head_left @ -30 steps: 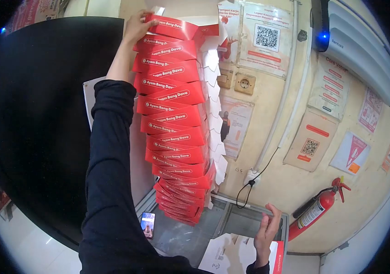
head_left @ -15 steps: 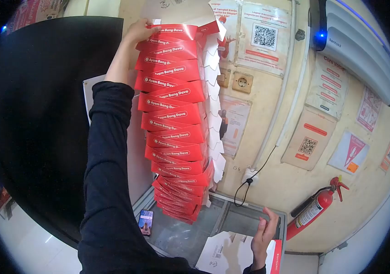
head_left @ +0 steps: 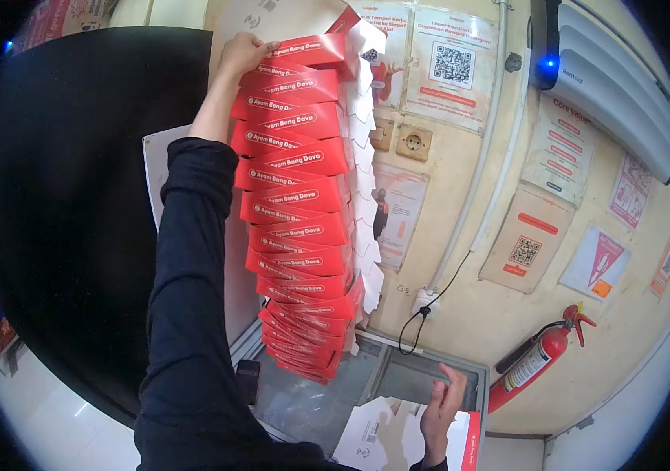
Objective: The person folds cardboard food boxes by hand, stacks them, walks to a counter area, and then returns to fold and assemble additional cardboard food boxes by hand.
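A tall, leaning stack of red cartons marked "Ayam Bang Dava" stands on a glass-topped counter, white flaps along its right side. At the top left of the stack, my left hand is closed on the edge of the topmost red carton, whose pale lid panel stands up behind. My right hand is held low on the right, fingers apart and empty, over flat white carton sheets with a red edge.
A dark phone lies on the counter left of the stack's foot. Posters, a socket and a hanging black cable are on the wall. A red fire extinguisher hangs at the right. A large black panel fills the left.
The topmost carton's lid panel and right flap have shifted, and more of the panel shows behind it. My right hand has moved slightly left and down. The phone's screen has gone dark.
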`<state>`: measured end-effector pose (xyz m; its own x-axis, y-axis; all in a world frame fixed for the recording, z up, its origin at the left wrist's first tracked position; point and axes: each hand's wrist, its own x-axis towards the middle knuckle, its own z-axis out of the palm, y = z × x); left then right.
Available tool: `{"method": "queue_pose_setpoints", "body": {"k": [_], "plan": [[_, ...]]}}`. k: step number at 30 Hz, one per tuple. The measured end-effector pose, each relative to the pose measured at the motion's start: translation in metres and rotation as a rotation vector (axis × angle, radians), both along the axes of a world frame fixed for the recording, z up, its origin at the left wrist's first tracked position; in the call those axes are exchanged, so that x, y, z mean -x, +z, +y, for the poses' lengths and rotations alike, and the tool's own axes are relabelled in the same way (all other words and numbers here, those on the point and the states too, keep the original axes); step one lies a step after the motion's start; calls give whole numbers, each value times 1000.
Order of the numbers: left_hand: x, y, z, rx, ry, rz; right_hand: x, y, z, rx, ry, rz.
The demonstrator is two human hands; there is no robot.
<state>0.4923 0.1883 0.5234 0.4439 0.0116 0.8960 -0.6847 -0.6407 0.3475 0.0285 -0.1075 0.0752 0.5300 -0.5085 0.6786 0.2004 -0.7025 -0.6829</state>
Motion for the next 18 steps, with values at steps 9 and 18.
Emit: {"method": "queue_pose_setpoints", "body": {"k": [9,18], "plan": [[3,-8,-16,65,219,-203,7,-6,4,-32,-22,8],[72,-3,-154,-70,373,-422,12,-17,18,-41,-26,76]]}}
